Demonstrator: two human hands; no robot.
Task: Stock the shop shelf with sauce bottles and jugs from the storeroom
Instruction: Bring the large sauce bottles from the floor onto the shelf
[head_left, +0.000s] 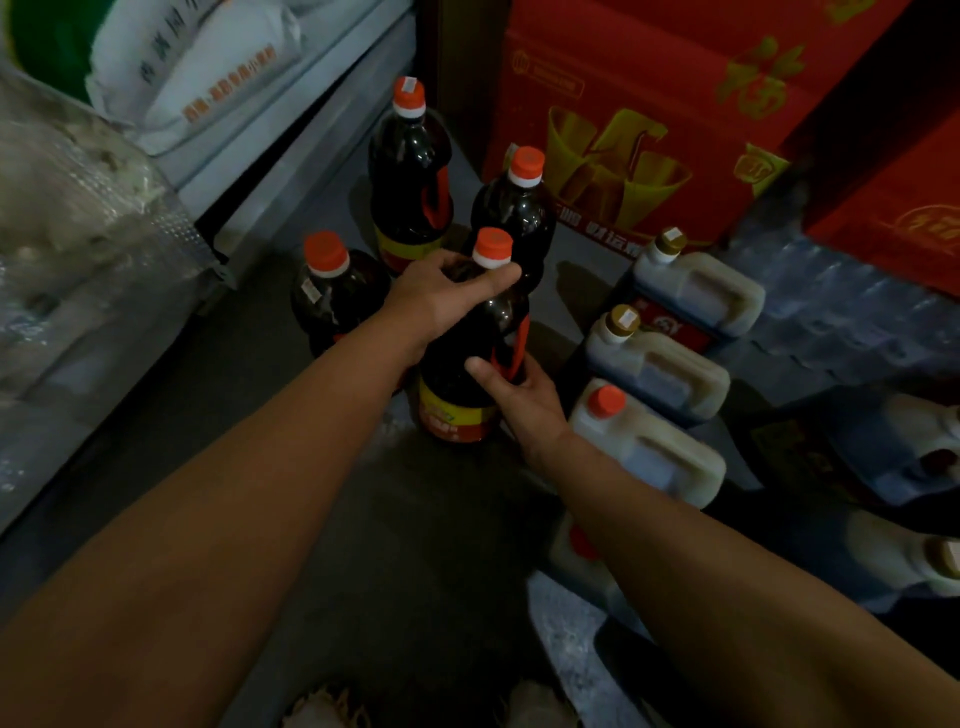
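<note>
A dark sauce bottle (462, 364) with an orange cap and a yellow-red label stands on the grey floor at centre. My left hand (441, 296) grips its neck just below the cap. My right hand (519, 400) holds its side at the red handle, thumb across the front. Three more dark bottles stand behind: one at the left (337, 291), a tall one at the back (410, 182), one behind the held bottle (519, 208). Several pale jugs (696, 296) of dark sauce lie in a row to the right.
Red printed cartons (649, 119) are stacked at the back right. A grey shelf unit (291, 135) with white sacks (208, 67) runs along the left. Plastic-wrapped packs (841, 312) sit behind the jugs. Bare grey floor (426, 545) lies in front of the bottles.
</note>
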